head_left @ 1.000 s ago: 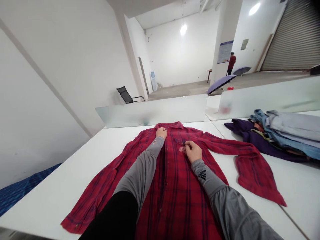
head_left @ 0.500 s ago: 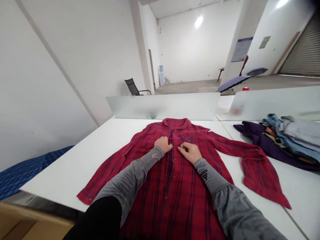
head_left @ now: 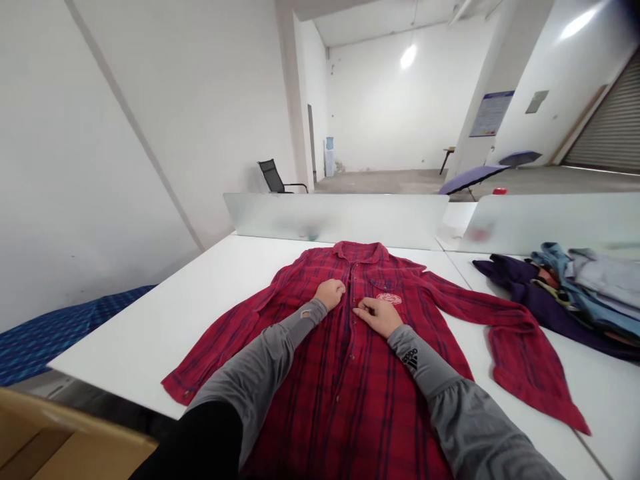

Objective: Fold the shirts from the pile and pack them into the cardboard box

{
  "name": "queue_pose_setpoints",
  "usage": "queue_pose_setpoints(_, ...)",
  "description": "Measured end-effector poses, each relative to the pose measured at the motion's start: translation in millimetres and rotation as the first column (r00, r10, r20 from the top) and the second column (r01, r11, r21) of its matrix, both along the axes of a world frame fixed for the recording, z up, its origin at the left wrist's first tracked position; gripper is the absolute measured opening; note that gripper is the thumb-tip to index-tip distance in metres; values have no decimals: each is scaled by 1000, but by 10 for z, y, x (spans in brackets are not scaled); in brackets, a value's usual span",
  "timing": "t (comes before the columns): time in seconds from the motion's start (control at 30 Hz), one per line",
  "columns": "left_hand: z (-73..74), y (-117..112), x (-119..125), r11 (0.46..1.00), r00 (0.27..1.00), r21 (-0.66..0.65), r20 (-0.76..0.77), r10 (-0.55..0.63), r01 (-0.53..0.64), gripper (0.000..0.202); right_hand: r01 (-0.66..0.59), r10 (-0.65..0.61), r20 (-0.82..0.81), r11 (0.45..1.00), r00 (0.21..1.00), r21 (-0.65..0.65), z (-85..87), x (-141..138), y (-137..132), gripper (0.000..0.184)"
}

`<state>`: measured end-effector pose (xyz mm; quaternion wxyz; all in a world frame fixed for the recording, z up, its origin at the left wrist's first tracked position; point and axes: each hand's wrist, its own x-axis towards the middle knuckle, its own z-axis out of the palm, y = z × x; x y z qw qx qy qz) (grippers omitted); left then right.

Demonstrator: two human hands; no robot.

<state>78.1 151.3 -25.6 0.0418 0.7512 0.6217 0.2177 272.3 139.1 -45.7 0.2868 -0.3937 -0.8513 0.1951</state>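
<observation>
A red plaid shirt with dark stripes (head_left: 400, 387) lies face up, its collar toward the far side and its front partly open. My left hand (head_left: 330, 294) is closed on the front edge at the left of the opening. Across the gap, my right hand (head_left: 381, 317) pinches the buttoned edge, thumb and forefinger together. Small buttons show along that edge below the fingers. A pale round print (head_left: 389, 299) is visible just beyond my right hand, below the chest pocket. One sleeve stretches toward the near left; the other bends out to the right.
The shirt is on a white table (head_left: 200, 287) with a frosted divider (head_left: 340, 217) along its far side. Folded clothes (head_left: 590, 287) are piled at the right. A cardboard box (head_left: 75, 440) stands at the near left, and blue patterned fabric (head_left: 75, 327) lies beyond the table's left edge.
The camera view has shifted slightly. My right hand has slid a little down the shirt, uncovering the pale print, and its fingertips have come onto the buttoned edge.
</observation>
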Motion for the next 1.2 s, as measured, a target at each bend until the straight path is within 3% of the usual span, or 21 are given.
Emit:
queue_pose_setpoints(0.17,15,283,-78,996,999,87,-11,36,-34,32,16,-16,4,1000,1000,-4,-27,1,11,20)
queue_pose_setpoints(0.33,-64,692,-70,998,998,47,-50,-41,44,36,17,-17,4,1000,1000,-5,-43,12,15,15)
queue_pose_setpoints(0.43,-174,804,-36,999,997,-1,-56,-44,44,39,23,-23,-21,1000,1000,-5,-45,14,18,15)
queue_pose_setpoints(0.53,-187,844,-4,1000,999,7,-33,-10,10,32,39,-39,-66,999,997,-9,-53,11,24,15)
queue_pose_setpoints(0.7,-49,978,140,994,996,77,40,78,-81,29,59,-54,-186,998,981,19,-53,11,19,18)
queue_pose_setpoints(0.93,-32,1174,399,999,994,43,105,18,-22,10,150,-117,-320,986,940,79,18,27,-5,20)
queue_pose_setpoints(1.07,70,1184,406,998,984,50,176,26,-35,12,177,-162,-410,984,898,-2,98,60,2,21)
queue_pose_setpoints(1.2,342,1244,314,990,967,75,234,98,-118,15,158,-218,-521,975,825,-157,219,87,0,24)
